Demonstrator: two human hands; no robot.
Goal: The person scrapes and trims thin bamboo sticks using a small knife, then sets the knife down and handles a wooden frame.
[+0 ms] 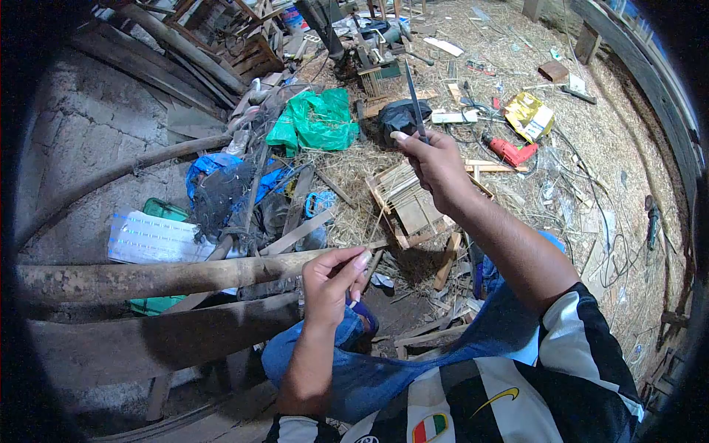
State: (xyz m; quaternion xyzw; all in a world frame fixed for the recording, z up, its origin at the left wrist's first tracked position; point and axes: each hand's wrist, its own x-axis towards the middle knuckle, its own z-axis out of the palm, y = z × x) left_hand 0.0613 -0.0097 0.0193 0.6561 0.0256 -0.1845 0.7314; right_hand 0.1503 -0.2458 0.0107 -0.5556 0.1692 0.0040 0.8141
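Observation:
My right hand [441, 171] is closed around a knife, its narrow dark blade [415, 96] pointing up and away from me. Lower and to the left, my left hand [334, 284] is closed in a pinch, thumb against fingers. From its fingertips a thin pale stick [378, 227] seems to rise; the part inside the fingers is hidden. Beyond both hands, a small slatted wooden cage [405, 193] lies on the ground, partly covered by my right wrist.
A thick bamboo pole [155, 279] and a plank [162, 340] run along my left. Ahead lie a green plastic bag [314, 122] and a black bag [399, 122]. To the right are a red power drill [509, 151], a yellow packet [529, 116], cables and straw-like shavings.

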